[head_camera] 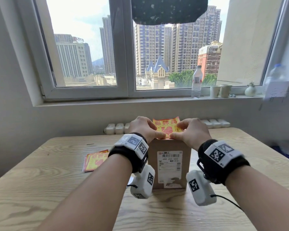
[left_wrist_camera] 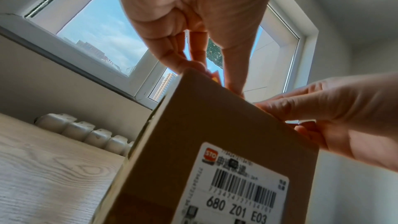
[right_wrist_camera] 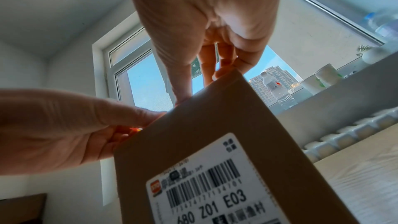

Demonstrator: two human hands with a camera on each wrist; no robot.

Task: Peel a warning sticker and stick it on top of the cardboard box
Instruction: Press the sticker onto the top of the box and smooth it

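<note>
A brown cardboard box (head_camera: 169, 147) (left_wrist_camera: 204, 125) (right_wrist_camera: 215, 117) stands upright in the middle of the wooden table (head_camera: 48, 189), its white shipping label (head_camera: 169, 165) facing me. A red and yellow warning sticker (head_camera: 167, 126) sits over the box's top, its near edge at the top's front edge. My left hand (head_camera: 158, 132) (left_wrist_camera: 193, 60) pinches its left side. My right hand (head_camera: 175, 132) (right_wrist_camera: 215, 67) pinches its right side. Both thumbs lie along the near edge. From the wrist views only slivers of the sticker (left_wrist_camera: 215, 76) (right_wrist_camera: 134, 129) show above the box.
A stack of the same stickers (head_camera: 97, 160) lies on the table left of the box. A white radiator (head_camera: 117, 128) runs behind the table under the window. On the sill stand a water bottle (head_camera: 196, 81), two paper cups (head_camera: 221, 91) and a small vase (head_camera: 250, 90).
</note>
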